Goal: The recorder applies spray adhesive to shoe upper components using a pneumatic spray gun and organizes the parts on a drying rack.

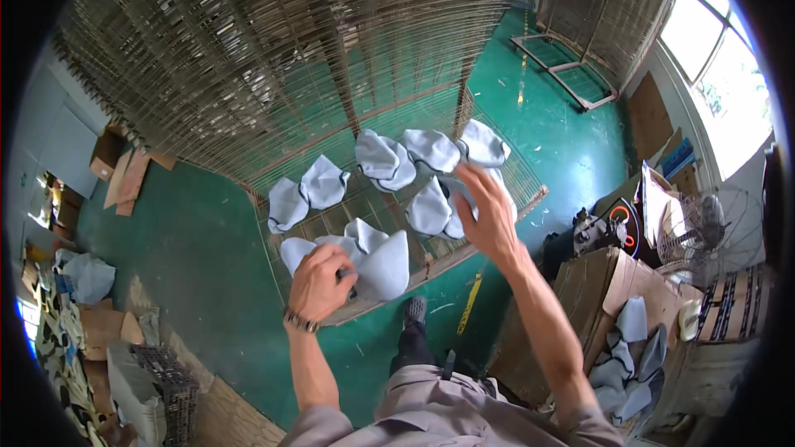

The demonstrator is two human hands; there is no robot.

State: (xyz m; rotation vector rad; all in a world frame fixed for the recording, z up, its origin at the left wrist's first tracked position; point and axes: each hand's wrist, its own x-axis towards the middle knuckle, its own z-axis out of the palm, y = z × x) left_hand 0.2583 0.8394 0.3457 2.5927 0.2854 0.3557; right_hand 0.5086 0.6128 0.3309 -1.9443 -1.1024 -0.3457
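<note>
Several pale grey fabric pieces lie on a wire rack shelf (517, 167) in front of me. My left hand (319, 281) grips the near grey piece (383, 261) at the shelf's front edge. My right hand (489, 209) reaches over the shelf and pinches the edge of another grey piece (431, 209) toward the right. More grey pieces lie behind: a pair at the left (302, 194) and a row at the back (431, 151).
A tall wire rack (273, 50) rises behind the shelf. A cardboard box (617, 281) with more grey pieces stands at my right, next to a fan (712, 236). Green floor (199, 257) lies at the left, with a black crate (170, 381) and clutter.
</note>
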